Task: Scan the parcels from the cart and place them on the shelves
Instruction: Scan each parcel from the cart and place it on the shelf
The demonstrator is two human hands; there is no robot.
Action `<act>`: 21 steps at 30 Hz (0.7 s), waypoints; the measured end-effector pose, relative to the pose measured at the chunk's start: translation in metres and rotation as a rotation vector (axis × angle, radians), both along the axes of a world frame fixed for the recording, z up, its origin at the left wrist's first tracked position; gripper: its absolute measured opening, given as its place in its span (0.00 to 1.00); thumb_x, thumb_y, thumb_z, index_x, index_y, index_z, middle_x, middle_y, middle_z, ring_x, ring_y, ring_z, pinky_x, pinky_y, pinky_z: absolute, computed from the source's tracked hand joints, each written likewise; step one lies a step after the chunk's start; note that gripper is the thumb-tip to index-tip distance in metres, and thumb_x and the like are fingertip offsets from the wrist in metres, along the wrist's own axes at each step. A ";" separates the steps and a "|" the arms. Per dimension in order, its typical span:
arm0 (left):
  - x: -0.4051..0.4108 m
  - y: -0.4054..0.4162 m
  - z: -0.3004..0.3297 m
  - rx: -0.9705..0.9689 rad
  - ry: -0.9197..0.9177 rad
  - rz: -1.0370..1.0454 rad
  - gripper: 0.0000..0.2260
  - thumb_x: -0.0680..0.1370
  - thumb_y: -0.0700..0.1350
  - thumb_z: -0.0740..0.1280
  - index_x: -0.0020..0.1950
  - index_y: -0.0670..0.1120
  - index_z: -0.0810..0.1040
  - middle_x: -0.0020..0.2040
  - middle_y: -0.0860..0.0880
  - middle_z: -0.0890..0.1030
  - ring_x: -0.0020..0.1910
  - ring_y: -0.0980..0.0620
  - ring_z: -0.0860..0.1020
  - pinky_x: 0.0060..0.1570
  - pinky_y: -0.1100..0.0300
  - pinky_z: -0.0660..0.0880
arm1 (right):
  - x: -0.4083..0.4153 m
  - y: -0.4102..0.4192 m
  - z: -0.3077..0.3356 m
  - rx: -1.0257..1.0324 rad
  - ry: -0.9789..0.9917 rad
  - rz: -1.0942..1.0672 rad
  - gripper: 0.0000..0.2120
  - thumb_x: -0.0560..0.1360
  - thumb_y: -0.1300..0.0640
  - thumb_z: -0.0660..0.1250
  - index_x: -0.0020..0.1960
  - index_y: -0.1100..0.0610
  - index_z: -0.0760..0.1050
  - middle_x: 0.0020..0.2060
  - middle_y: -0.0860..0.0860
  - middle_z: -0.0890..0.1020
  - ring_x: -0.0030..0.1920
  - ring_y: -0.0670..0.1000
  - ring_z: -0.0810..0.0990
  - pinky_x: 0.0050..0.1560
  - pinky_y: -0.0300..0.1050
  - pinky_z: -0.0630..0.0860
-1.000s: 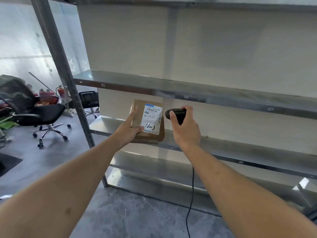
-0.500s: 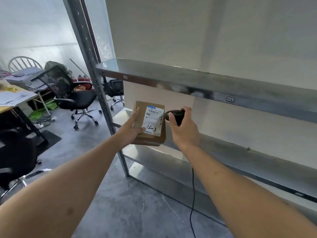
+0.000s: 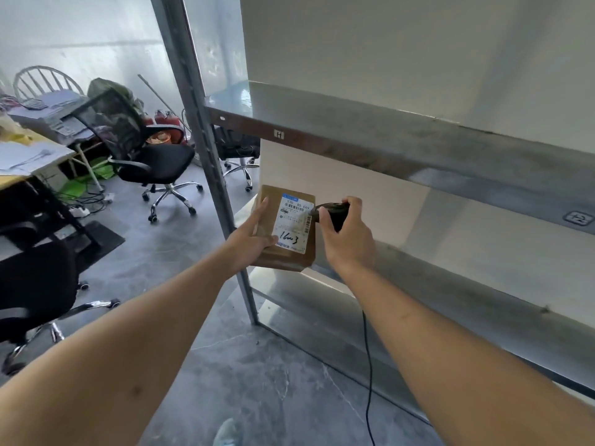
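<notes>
the left hand (image 3: pixel 254 236) holds a brown parcel (image 3: pixel 285 228) up in front of the metal shelves (image 3: pixel 386 146), thumb pressed on its front beside the white label (image 3: pixel 293 223), fingers behind it. the right hand (image 3: pixel 349 236) is curled around a black scanner (image 3: pixel 331 211), whose nose sits just beside the label's right edge. a black cable (image 3: pixel 368 365) hangs below the right forearm. office chairs (image 3: pixel 151 156) and a desk (image 3: pixel 35 156) stand to the left.
</notes>
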State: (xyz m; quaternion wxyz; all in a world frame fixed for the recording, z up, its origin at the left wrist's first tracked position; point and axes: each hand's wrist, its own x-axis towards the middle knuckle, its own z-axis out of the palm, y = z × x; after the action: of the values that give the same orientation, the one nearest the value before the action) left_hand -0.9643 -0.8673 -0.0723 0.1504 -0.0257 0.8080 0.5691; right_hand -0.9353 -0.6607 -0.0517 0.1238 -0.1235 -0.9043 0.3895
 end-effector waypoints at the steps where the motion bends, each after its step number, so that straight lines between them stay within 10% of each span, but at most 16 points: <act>1: -0.014 -0.010 -0.004 0.008 -0.015 -0.011 0.41 0.83 0.38 0.69 0.82 0.71 0.51 0.74 0.52 0.74 0.62 0.50 0.81 0.60 0.52 0.82 | -0.012 -0.010 -0.003 -0.002 -0.005 -0.017 0.22 0.84 0.37 0.60 0.72 0.47 0.62 0.59 0.51 0.84 0.54 0.56 0.84 0.51 0.54 0.83; 21: -0.221 -0.089 -0.094 0.037 -0.225 -0.219 0.39 0.84 0.34 0.65 0.84 0.65 0.51 0.73 0.51 0.73 0.69 0.45 0.76 0.65 0.48 0.79 | -0.167 -0.114 -0.083 0.021 -0.119 -0.333 0.22 0.84 0.38 0.60 0.71 0.48 0.64 0.56 0.53 0.84 0.51 0.58 0.84 0.43 0.55 0.83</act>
State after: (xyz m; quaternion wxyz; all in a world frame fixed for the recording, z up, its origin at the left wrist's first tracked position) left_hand -1.1853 -0.9561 -0.1664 0.3014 0.0018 0.7735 0.5575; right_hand -1.1023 -0.7751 -0.1349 0.1343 -0.2932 -0.8811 0.3459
